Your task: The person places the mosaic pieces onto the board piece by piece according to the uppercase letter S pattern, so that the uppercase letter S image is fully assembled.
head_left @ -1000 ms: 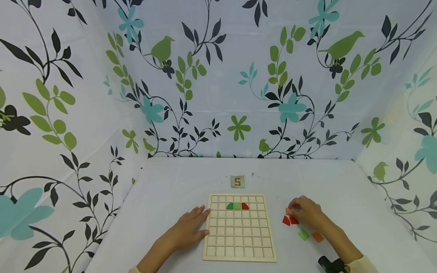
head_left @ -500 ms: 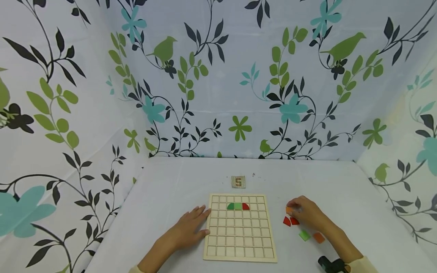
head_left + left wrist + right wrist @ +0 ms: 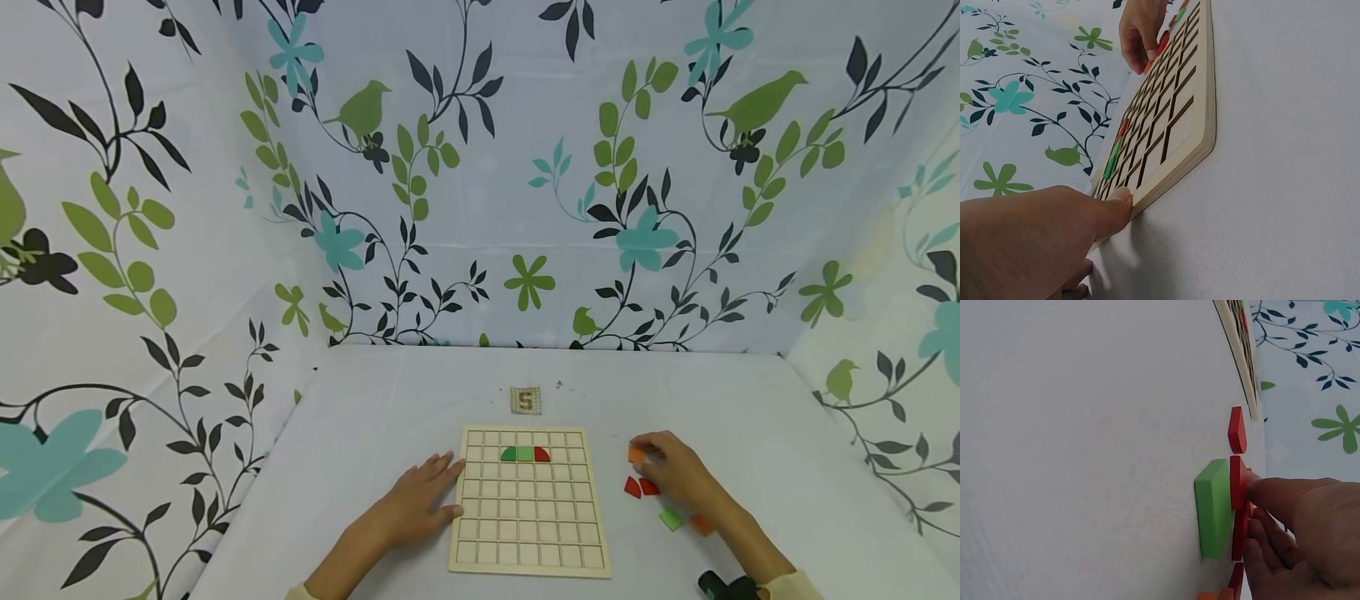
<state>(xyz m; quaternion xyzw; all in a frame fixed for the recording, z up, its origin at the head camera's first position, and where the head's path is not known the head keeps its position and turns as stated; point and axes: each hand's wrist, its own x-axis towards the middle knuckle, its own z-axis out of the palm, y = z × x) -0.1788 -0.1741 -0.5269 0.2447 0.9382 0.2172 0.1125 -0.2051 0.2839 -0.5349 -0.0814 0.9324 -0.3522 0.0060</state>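
Note:
My left hand (image 3: 422, 500) lies at the left edge of a wooden grid board (image 3: 528, 529), fingers spread and thumb (image 3: 1121, 195) touching the rim. Three coloured pieces sit in a row near the board's top: a dark green quarter-round (image 3: 509, 453), a light green square (image 3: 525, 453) and a red quarter-round (image 3: 542, 454). To the right of the board, my right hand (image 3: 675, 472) pinches an orange square tile (image 3: 636, 455) between thumb and fingers. Just below that hand lie red pieces (image 3: 633, 487) and a light green tile (image 3: 1213, 509).
Another orange tile (image 3: 702, 525) lies beside the right forearm. A small card marked with an S-like figure (image 3: 526, 401) lies beyond the board. Patterned cloth (image 3: 450, 208) hangs behind the white tabletop (image 3: 375, 400). A black device (image 3: 726, 586) sits at the right wrist.
The orange tile in my right hand has shifted slightly away from me, and a wider gap shows between it and the red pieces. My left hand stays at the board's edge.

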